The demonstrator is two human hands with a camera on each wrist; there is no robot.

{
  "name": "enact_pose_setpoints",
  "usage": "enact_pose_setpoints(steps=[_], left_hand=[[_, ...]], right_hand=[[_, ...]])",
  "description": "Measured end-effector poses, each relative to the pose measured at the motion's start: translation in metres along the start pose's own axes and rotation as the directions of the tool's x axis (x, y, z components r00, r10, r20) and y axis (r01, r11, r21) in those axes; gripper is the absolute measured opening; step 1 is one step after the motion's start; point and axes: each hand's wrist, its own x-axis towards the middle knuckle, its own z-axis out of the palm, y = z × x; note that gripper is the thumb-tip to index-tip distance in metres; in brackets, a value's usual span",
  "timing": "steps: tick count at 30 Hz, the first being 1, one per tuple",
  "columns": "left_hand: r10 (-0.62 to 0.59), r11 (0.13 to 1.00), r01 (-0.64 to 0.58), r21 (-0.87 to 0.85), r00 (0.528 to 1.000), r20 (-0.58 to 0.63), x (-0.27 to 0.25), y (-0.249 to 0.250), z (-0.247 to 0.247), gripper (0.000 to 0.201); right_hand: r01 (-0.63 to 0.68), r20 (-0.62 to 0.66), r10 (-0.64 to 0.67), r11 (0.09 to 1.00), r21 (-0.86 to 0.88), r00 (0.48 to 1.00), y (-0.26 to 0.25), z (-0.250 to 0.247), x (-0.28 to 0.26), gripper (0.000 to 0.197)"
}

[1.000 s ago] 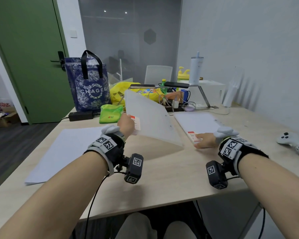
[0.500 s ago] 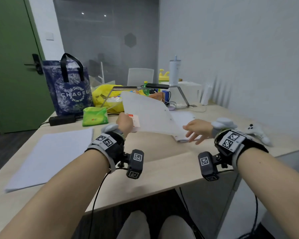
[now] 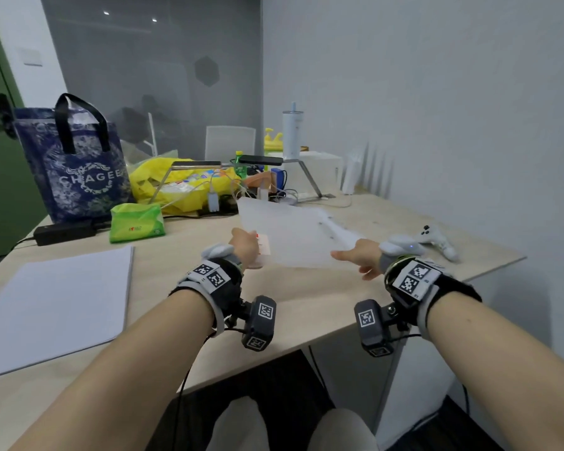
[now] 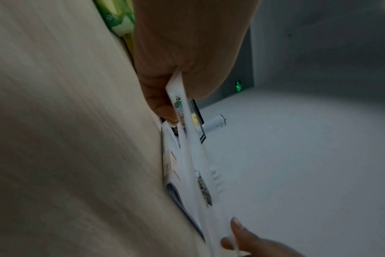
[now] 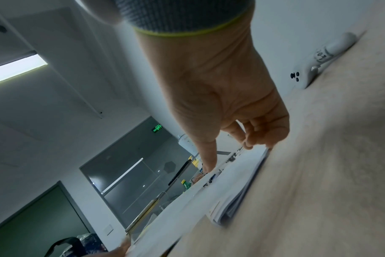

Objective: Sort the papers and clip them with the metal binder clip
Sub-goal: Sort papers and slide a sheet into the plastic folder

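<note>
A white sheet of paper (image 3: 293,237) hangs almost flat just above a stack of papers (image 3: 345,236) on the wooden table (image 3: 306,307). My left hand (image 3: 256,252) pinches the sheet's left edge beside a red-printed label; the left wrist view shows the thumb and fingers of my left hand (image 4: 176,104) clamped on that edge. My right hand (image 3: 349,260) grips the sheet's near right corner, thumb on top and fingers beneath. In the right wrist view the right hand (image 5: 231,156) sits over the stack's edge (image 5: 237,200). No binder clip is in view.
A second pile of white paper (image 3: 56,304) lies at the left. Along the back stand a blue tote bag (image 3: 79,177), a green tissue pack (image 3: 137,222), a black power adapter (image 3: 66,231), a yellow bag (image 3: 183,183) and cables. A white game controller (image 3: 437,239) lies near the right table edge.
The sheet came down from a steep tilt to nearly flat over the stack. My right hand left the stack's label and took the sheet's near right corner. The view swung right.
</note>
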Motion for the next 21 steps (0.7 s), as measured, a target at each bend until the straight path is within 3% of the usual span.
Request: enact_pose_setpoints(steps=[2, 5, 8, 12, 14, 17, 21], left_hand=[[-0.031, 0.996, 0.030, 0.086, 0.999, 0.012, -0.002, -0.002, 0.004, 0.043], [-0.069, 0.960, 0.037, 0.277, 0.992, 0.105, -0.008, -0.001, 0.005, 0.032], [-0.133, 0.894, 0.048, 0.445, 0.978, 0.162, -0.009, 0.000, 0.005, 0.031], [-0.155, 0.789, 0.009, 0.614, 0.971, 0.184, -0.009, -0.002, 0.005, 0.044], [-0.160, 0.768, -0.013, 0.641, 0.964, 0.211, -0.010, -0.005, 0.003, 0.046], [-0.152, 0.783, -0.023, 0.621, 0.962, 0.228, -0.008, -0.008, -0.001, 0.049], [-0.203, 0.844, 0.018, 0.536, 0.936, 0.288, -0.008, -0.009, -0.007, 0.031]], right_hand=[[0.001, -0.025, -0.002, 0.998, -0.059, 1.000, 0.002, -0.001, 0.002, 0.064], [0.036, -0.050, -0.040, 0.996, -0.081, 0.998, 0.002, -0.003, 0.002, 0.057], [0.054, -0.083, -0.055, 0.998, -0.015, 0.995, 0.003, -0.002, 0.005, 0.035], [0.058, -0.162, -0.053, 0.998, 0.026, 0.985, 0.000, -0.003, 0.005, 0.040], [0.092, -0.202, -0.081, 0.995, 0.042, 0.976, -0.003, -0.006, 0.006, 0.026], [0.139, -0.268, -0.086, 0.973, 0.186, 0.959, -0.009, -0.011, 0.002, 0.035], [0.202, -0.345, -0.108, 0.947, 0.249, 0.932, -0.019, -0.017, -0.006, 0.038]])
